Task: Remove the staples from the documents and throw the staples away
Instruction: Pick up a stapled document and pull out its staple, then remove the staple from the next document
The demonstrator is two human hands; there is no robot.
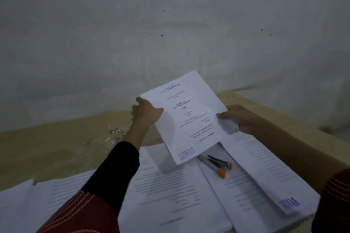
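Observation:
I hold a white printed document with a blue stamp lifted above the table. My left hand grips its left edge, thumb on top. My right hand pinches its right edge, where a lower sheet bends away. A small heap of pulled staples lies on the wooden table left of my left hand. Two pens with orange ends rest on the papers under the lifted document. Any staple in the held document is too small to see.
Several stacks of printed documents cover the near part of the table; one at the right bears a blue stamp. A pale wall rises directly behind the table. The table's right edge runs diagonally past my right forearm.

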